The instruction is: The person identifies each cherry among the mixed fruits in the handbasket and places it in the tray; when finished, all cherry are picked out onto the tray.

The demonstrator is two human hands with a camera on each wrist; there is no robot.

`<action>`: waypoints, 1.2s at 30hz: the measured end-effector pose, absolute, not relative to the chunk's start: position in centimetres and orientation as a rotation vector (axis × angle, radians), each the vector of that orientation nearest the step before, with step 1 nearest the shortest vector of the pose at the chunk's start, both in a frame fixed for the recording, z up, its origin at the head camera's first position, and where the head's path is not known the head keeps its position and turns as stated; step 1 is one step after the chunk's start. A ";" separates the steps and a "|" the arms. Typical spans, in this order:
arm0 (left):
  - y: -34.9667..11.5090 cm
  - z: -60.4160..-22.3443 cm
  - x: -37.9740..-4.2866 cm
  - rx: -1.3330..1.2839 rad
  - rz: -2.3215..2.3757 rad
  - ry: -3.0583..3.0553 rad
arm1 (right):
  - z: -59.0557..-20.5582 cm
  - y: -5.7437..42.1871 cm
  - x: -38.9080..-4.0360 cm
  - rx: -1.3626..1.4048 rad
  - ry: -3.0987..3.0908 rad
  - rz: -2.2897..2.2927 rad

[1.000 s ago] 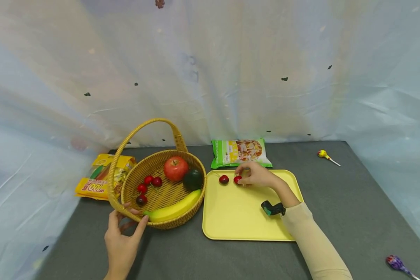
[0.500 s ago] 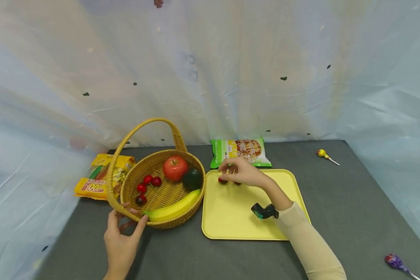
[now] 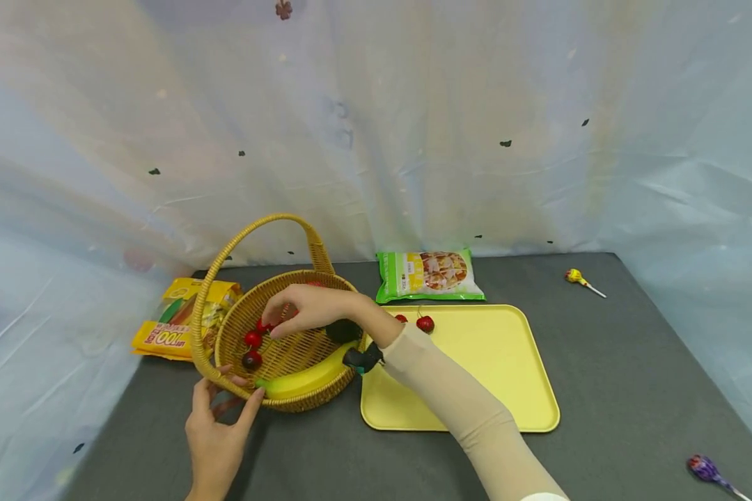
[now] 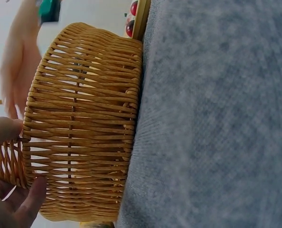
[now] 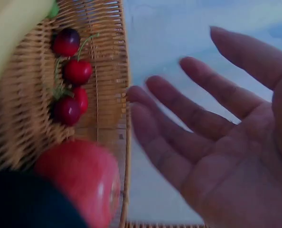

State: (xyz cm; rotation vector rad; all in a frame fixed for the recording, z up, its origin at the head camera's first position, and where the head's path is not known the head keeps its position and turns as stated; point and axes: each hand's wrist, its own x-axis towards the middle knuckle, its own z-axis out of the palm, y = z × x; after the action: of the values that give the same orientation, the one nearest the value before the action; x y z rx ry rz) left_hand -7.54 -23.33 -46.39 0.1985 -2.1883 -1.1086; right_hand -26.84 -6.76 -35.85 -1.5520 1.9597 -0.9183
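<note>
My left hand (image 3: 216, 438) holds the near left rim of a wicker basket (image 3: 319, 399), thumb outside and fingers at the handle's base. Above the basket hangs my right hand (image 3: 310, 306); the right wrist view shows its fingers spread and slightly bent, with nothing in the palm. Inside lie a banana (image 3: 310, 379), a dark green avocado (image 3: 342, 332) and several red cherries (image 5: 78, 71). The apple (image 5: 81, 180) is mostly hidden behind the right hand in the head view. Two more cherries (image 3: 425, 324) rest at the back of a yellow tray (image 3: 476, 369).
A green and white snack bag (image 3: 432, 275) lies behind the tray, and a yellow snack bag (image 3: 169, 337) sits left of the basket. Two lollipops are on the right: a yellow lollipop (image 3: 575, 276) farther back and a purple lollipop (image 3: 705, 470) near the front. The basket handle (image 3: 209, 278) arches high.
My right hand has moved left from the tray's cherries to above the basket, uncovering the cherries on the tray. My left hand keeps its hold on the rim.
</note>
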 end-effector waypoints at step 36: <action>-23.5 -46.6 -7.5 0.162 -1.124 -2.184 | -41.3 -15.2 -26.6 -1.069 1.688 -0.766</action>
State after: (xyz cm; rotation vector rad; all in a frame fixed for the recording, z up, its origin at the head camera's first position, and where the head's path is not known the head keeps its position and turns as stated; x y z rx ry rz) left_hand -7.51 -23.52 -46.64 0.1621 -2.1838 -1.1241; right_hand -26.57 -15.23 -41.29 -1.0690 1.6881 -0.7655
